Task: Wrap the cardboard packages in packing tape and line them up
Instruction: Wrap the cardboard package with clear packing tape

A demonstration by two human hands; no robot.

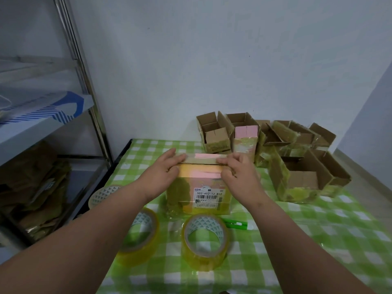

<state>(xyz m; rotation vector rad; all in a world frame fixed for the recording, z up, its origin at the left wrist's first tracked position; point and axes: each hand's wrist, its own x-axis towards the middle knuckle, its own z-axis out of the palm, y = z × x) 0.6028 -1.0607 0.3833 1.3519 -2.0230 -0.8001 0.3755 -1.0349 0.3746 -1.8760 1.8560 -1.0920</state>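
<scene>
A small cardboard package (pixel 201 192) with pink patches and a white label stands upright at the middle of the green checked table (pixel 297 240). My left hand (pixel 164 169) presses flat on its top left, fingers straight over the closed flaps. My right hand (pixel 238 170) rests on the top right, with its fingers curled and pinching at the flap edge. Three rolls of yellowish packing tape lie in front: one (pixel 204 238) just below the package, one (pixel 141 234) under my left forearm, one (pixel 104 195) further left.
Several open, tape-wrapped cardboard boxes (pixel 297 158) crowd the back right of the table against the wall. A green cutter (pixel 235 224) lies right of the near tape roll. A metal shelf rack (pixel 84 98) holding flattened cardboard stands at the left.
</scene>
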